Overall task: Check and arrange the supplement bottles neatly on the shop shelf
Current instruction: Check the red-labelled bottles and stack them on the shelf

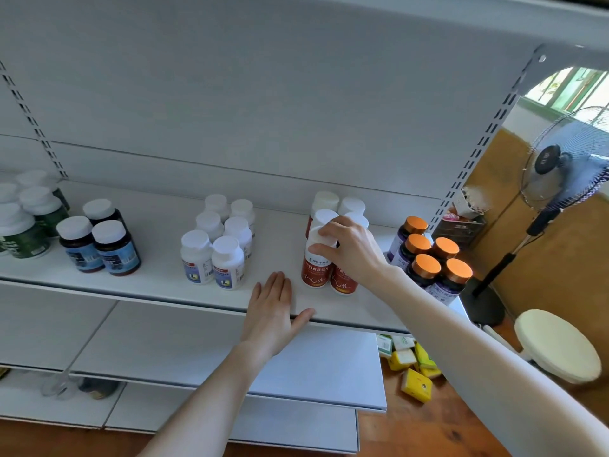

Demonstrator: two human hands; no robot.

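Note:
On the white shelf (158, 278) stand groups of supplement bottles. My right hand (351, 247) grips the white cap of the front-left red-labelled bottle (315, 270) in a cluster of red-and-white bottles. My left hand (273, 311) lies flat with straight fingers on the shelf's front edge, just left of that cluster. Left of it stand several white bottles with blue labels (216, 249). Purple bottles with orange caps (435, 265) stand at the right end.
Dark bottles with blue labels (99, 242) and green-labelled bottles (26, 222) stand at the left. Lower shelves (197, 351) jut out below. Yellow boxes (412, 367) lie on the floor. A standing fan (560, 166) and a round stool (557, 344) are at the right.

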